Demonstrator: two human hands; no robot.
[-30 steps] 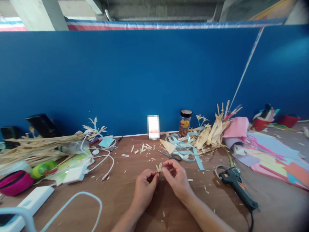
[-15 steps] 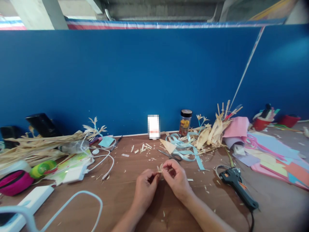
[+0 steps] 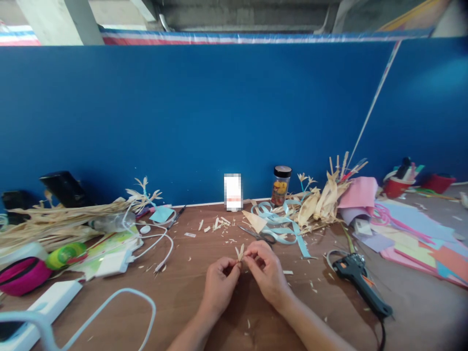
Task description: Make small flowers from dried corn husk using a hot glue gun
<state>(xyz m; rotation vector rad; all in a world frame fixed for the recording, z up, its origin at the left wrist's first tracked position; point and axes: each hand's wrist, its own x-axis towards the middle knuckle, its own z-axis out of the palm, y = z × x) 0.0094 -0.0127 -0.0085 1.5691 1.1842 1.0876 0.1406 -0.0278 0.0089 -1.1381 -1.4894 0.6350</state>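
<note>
Between my fingertips is a small flower of pale dried husk, its narrow petals pointing up. My left hand pinches its base between thumb and forefinger. From the other side, my right hand has thumb and forefinger pressed together at the flower's right edge; the exact bit they pinch is too small to make out. Just beyond the right hand lie scissors, partly hidden by it. Cut husk scraps are scattered farther back on the brown table.
A black glue gun lies right, near coloured paper sheets. Light blue ribbon curls before a black-lidded jar. At left are a husk bundle, a white power strip and looping white cables. A blue partition closes the back.
The flower's petals now stand more upright and show more clearly. My right fingertips have shifted slightly off their front; both hands otherwise stay in nearly the same place.
</note>
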